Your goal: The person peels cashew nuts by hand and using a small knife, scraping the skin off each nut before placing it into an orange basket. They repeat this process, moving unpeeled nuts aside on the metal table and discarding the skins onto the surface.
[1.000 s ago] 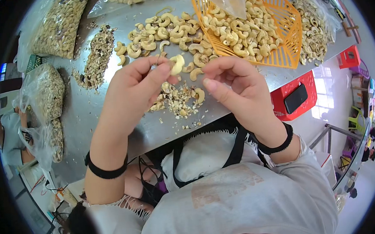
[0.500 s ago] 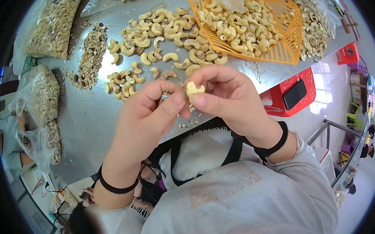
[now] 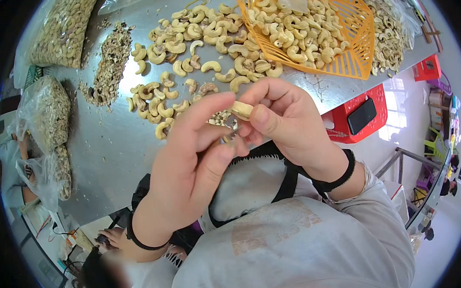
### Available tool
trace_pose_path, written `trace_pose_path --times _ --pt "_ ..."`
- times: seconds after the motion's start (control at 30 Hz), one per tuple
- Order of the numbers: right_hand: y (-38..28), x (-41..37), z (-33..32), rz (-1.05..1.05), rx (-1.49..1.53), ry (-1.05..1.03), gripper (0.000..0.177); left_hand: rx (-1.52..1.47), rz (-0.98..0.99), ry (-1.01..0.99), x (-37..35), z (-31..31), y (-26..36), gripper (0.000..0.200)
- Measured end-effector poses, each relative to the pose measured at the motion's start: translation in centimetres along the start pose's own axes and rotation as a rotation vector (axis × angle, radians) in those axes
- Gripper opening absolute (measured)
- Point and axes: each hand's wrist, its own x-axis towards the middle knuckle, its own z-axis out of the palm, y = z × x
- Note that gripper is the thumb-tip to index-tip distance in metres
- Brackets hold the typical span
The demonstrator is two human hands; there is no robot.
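Observation:
A pale cashew (image 3: pixel 242 110) is pinched between the thumb and fingers of my right hand (image 3: pixel 283 111), near the front edge of the metal table. My left hand (image 3: pixel 197 150) is closed around a small metal-tipped tool (image 3: pixel 228 138), mostly hidden by its fingers, just below the nut. The left forefinger reaches up to the cashew's left end. Beyond my hands, loose cashews (image 3: pixel 200 29) lie in a spread pile, with a smaller group (image 3: pixel 149 98) to the left. Small skin crumbs (image 3: pixel 221 118) show behind my fingers.
An orange basket (image 3: pixel 362 45) of cashews stands at the back right, beside a bag of nuts (image 3: pixel 388 34). Brown skins (image 3: pixel 111 67) and filled bags (image 3: pixel 66 33) lie left. A phone (image 3: pixel 362 116) rests on a red stool (image 3: pixel 380 93). Another person's hand (image 3: pixel 111 236) shows lower left.
My left hand has turned and spread its forefinger upward, bringing the tool's metal tip into view. The cashew in my right hand has turned to lie more sideways.

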Motion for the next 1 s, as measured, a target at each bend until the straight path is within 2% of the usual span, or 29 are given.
trace_pose_path --times 0.03,0.13,0.37,0.57,0.67,0.73,0.83,0.93,1.0 --pt "0.1 0.0 0.0 -0.022 0.023 -0.019 0.017 0.089 0.004 -0.072 -0.1 -0.1 0.0 0.041" --pt "0.4 0.1 0.2 -0.085 0.092 -0.078 0.016 0.039 -0.041 -0.050 -0.1 0.6 0.0 0.045" --pt "0.8 0.3 0.4 -0.224 0.055 -0.136 0.015 -0.107 -0.086 -0.070 0.1 0.3 0.4 0.039" --pt "0.6 -0.1 0.2 -0.182 0.021 -0.095 0.018 -0.238 -0.106 -0.145 0.1 -0.3 0.1 0.037" --pt "0.6 0.0 0.2 -0.166 0.065 -0.058 0.018 -0.297 -0.154 -0.090 -0.1 0.2 0.3 0.033" --pt "1.0 0.3 0.1 -0.231 0.080 -0.019 0.018 -0.405 -0.097 -0.048 -0.4 0.6 -0.2 0.028" --pt "1.2 0.4 0.4 -0.252 0.013 0.069 0.018 -0.343 -0.034 0.038 -0.4 1.3 -0.7 0.021" --pt "1.1 0.3 0.4 -0.188 0.079 -0.014 0.018 -0.314 -0.063 0.032 -0.3 1.2 -0.3 0.021" --pt "1.0 0.2 0.6 -0.180 0.067 0.014 0.018 -0.224 -0.036 -0.015 -0.3 0.9 -0.4 0.022"
